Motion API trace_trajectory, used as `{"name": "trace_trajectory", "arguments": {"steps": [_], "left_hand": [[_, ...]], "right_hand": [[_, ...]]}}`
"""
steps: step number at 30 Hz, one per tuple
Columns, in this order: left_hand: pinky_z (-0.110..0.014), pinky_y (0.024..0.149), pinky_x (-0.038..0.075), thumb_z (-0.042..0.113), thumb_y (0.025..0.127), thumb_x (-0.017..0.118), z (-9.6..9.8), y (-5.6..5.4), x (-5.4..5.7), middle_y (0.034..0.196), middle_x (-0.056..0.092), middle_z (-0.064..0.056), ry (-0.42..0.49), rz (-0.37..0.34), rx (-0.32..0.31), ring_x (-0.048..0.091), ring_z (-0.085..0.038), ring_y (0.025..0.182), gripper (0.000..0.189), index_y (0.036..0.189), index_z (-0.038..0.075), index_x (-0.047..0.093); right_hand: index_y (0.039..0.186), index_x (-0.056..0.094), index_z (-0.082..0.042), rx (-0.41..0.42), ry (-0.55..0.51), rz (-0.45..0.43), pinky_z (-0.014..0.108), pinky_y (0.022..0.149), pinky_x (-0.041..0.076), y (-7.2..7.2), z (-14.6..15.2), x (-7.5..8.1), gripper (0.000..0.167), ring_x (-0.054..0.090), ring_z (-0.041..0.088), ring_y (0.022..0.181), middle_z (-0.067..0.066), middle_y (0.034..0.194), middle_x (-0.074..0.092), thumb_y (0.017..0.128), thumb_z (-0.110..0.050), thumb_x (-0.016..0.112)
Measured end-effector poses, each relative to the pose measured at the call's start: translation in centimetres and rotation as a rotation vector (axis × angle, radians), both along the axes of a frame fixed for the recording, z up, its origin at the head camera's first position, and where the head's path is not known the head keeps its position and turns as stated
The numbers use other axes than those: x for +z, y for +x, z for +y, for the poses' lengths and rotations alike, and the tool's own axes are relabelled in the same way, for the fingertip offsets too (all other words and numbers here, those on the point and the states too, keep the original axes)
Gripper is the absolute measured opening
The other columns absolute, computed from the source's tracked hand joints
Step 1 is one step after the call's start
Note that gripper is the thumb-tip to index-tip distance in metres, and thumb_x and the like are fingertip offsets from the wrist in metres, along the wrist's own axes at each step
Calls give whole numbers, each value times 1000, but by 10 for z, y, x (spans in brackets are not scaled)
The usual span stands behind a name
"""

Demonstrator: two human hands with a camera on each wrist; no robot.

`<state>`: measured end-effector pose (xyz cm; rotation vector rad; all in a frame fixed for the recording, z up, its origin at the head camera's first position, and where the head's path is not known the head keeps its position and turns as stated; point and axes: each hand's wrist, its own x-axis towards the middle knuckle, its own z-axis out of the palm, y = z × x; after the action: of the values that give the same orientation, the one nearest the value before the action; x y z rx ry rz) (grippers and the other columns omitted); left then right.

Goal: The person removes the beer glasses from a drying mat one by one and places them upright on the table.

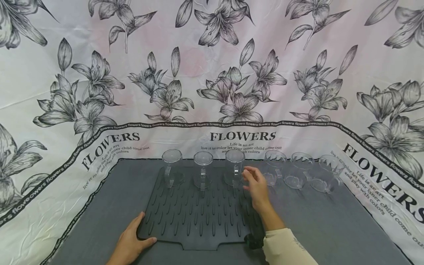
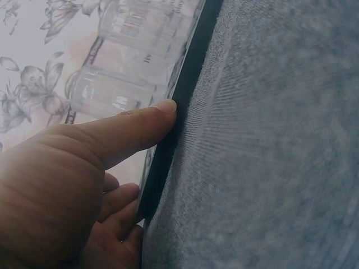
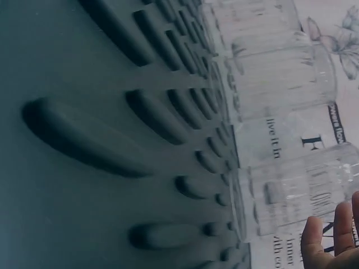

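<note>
A black ribbed drying mat (image 1: 195, 213) lies on the grey cloth. Along its far side stand three clear glass mugs, apparently upside down: a left mug (image 1: 172, 169), a middle mug (image 1: 203, 171) and a right mug (image 1: 235, 167). My right hand (image 1: 258, 187) is beside the right mug, fingers loosely bent; nothing is in its grasp, and in the right wrist view the fingertips (image 3: 314, 227) are close to a mug. At the mat's near left corner is my left hand (image 1: 130, 237), its extended thumb (image 2: 140, 126) touching the front edge and its fingers at the left edge.
Three more clear mugs stand on the grey cloth (image 1: 314, 221) right of the mat: one near the mat (image 1: 275, 167), a middle one (image 1: 299, 171) and a far right one (image 1: 326, 173). A flower-printed curtain (image 1: 195, 92) rises behind. A small black object (image 1: 253, 241) is beside the right sleeve.
</note>
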<state>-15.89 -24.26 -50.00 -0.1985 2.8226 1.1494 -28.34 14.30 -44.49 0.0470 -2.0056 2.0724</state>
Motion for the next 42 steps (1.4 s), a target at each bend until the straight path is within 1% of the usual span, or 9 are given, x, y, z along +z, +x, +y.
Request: {"name": "trace_trajectory", "arguments": {"steps": [3, 10, 15, 20, 24, 29, 35, 38, 42], "left_hand": [[-65, 97, 32, 49, 66, 85, 0, 0, 0, 146, 26, -36, -5, 3, 1, 30, -55, 128, 118, 150, -5, 23], [-65, 97, 32, 49, 65, 86, 0, -1, -1, 146, 26, -36, 4, -6, 9, 31, -54, 128, 118, 150, -6, 24], [-65, 97, 33, 49, 65, 86, 0, -2, -3, 146, 27, -36, 6, 3, 7, 31, -54, 128, 118, 149, -6, 24], [-65, 97, 32, 50, 65, 86, -1, -2, -3, 146, 27, -36, 12, 0, 9, 31, -54, 129, 118, 150, -6, 24], [-65, 97, 32, 49, 65, 86, -1, -3, -3, 146, 26, -36, 17, -12, 14, 30, -54, 129, 119, 150, -6, 24], [-65, 97, 32, 47, 65, 87, -1, -3, -4, 146, 26, -35, 18, -10, 20, 30, -54, 129, 118, 150, -5, 24], [-64, 98, 33, 47, 65, 86, -1, -2, -3, 146, 28, -34, 9, 5, 17, 31, -53, 129, 117, 150, -6, 24], [-64, 98, 32, 47, 65, 86, -1, -2, -2, 146, 28, -35, 10, 10, 13, 31, -53, 129, 117, 149, -6, 25], [-64, 97, 33, 48, 65, 86, -1, -2, -3, 146, 28, -35, 10, 5, 15, 32, -54, 128, 118, 149, -6, 25]], "right_hand": [[125, 55, 2, -12, 10, -23, 58, 84, 47, -3, -3, -5, 36, 54, 39, 105, 22, 113, 59, 100, -23, 56], [123, 58, -5, 2, 49, -88, 53, 83, 50, -10, -12, -14, 36, 54, 32, 104, 13, 112, 57, 98, -30, 59], [122, 60, -5, 12, 68, -124, 51, 82, 51, -16, -17, -20, 36, 54, 34, 105, 13, 112, 59, 98, -30, 59], [120, 60, -3, 39, 74, -146, 51, 81, 51, -19, -21, -25, 37, 55, 36, 106, 19, 113, 60, 98, -33, 59], [121, 59, 0, 65, 68, -169, 50, 81, 52, -20, -24, -26, 41, 54, 38, 106, 19, 111, 62, 98, -34, 58], [119, 60, 1, 81, 62, -184, 52, 84, 50, -21, -26, -26, 42, 57, 36, 106, 19, 108, 64, 99, -35, 56], [110, 62, 5, 72, 27, -176, 53, 84, 50, -22, -28, -28, 37, 62, 29, 98, 16, 97, 66, 101, -29, 53], [103, 62, 5, 58, 9, -160, 48, 81, 52, -23, -29, -29, 30, 63, 26, 90, 15, 93, 65, 101, -24, 53], [94, 60, 4, 41, -23, -131, 38, 73, 53, -23, -27, -30, 23, 61, 21, 78, 12, 85, 61, 101, -17, 53]]}}
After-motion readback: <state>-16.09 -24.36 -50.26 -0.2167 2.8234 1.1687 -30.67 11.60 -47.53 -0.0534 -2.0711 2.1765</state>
